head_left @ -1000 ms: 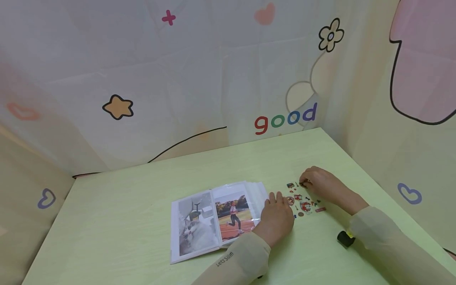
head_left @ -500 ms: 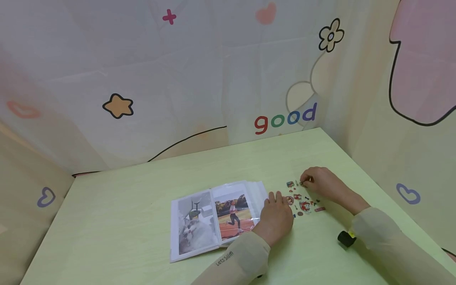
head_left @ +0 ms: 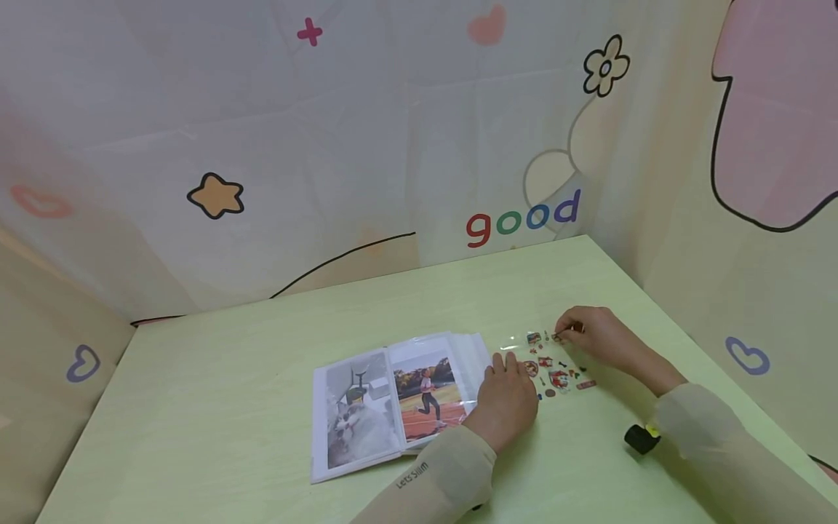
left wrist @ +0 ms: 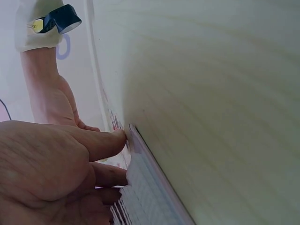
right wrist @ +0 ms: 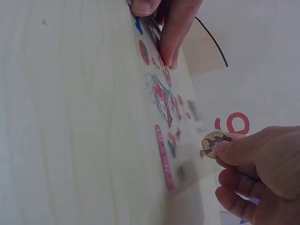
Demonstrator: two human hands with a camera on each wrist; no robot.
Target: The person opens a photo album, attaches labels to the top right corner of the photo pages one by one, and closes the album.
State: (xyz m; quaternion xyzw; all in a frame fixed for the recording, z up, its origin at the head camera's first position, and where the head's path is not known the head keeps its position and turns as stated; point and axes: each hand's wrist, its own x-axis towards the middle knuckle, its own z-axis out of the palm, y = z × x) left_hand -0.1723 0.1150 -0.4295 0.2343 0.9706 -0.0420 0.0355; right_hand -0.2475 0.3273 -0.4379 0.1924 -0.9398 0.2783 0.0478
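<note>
A transparent sheet of small colourful stickers lies on the table. My right hand pinches a round cartoon sticker between thumb and forefinger, raised at the sheet's far right side. Its other fingers curl beneath. My left hand rests over the sheet's left part, fingers extended, hiding some stickers. Beside it lies an open photo album, showing a cat photo and a runner photo. In the left wrist view the left thumb is right at the album's page edges.
A pale green table carries everything. Printed curtains stand behind it and at both sides. A black band with a yellow tag sits at the right cuff.
My right hand has shifted slightly right, drawing the pinched sticker up. The clear sheet's far left edge now catches light. The left hand and album stay nearly still.
</note>
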